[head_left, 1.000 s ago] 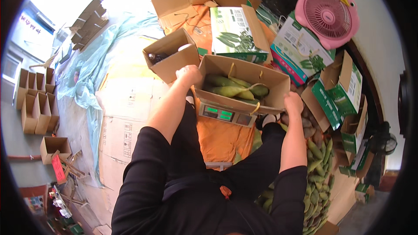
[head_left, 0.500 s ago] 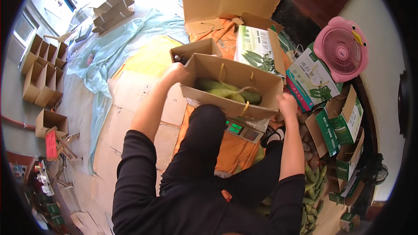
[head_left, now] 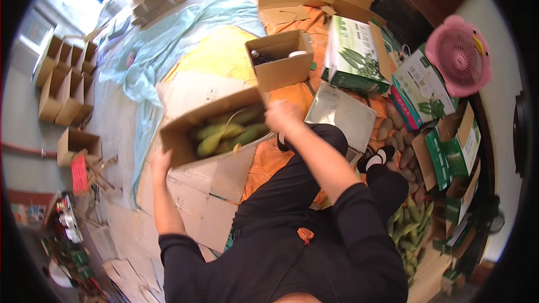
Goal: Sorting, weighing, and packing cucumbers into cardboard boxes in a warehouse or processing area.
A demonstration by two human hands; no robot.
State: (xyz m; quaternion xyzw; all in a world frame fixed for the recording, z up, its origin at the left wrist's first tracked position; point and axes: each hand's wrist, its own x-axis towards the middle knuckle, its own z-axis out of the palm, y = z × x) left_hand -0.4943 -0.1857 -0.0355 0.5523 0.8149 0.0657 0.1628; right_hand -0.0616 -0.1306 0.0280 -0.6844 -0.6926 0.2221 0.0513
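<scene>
A brown cardboard gift box (head_left: 213, 106), its top uncovered, hangs tilted in front of me over the flattened cardboard. My left hand (head_left: 161, 160) is closed on its left end, and my right hand (head_left: 283, 118) grips the right end. Inside lie several thick green vegetables (head_left: 210, 143), too blurred to name exactly, with a yellow cord handle (head_left: 229, 120) across them. To the right of the box, beyond my raised knee, is a scale with a bare metal platform (head_left: 341, 113). My right forearm passes over my leg.
Another open carton (head_left: 283, 73) with a dark bottle in it stands ahead. Printed boxes (head_left: 356, 53) and a pink fan (head_left: 460, 59) are at the right. Piles of potato-like roots (head_left: 393, 140) and green vegetables (head_left: 410, 235) lie by my foot. Empty cartons (head_left: 67, 90) line the left.
The box of green vegetables has moved left and away from above the scale, carried by both hands, and now tilts. The scale's platform has come into view. My view has shifted slightly.
</scene>
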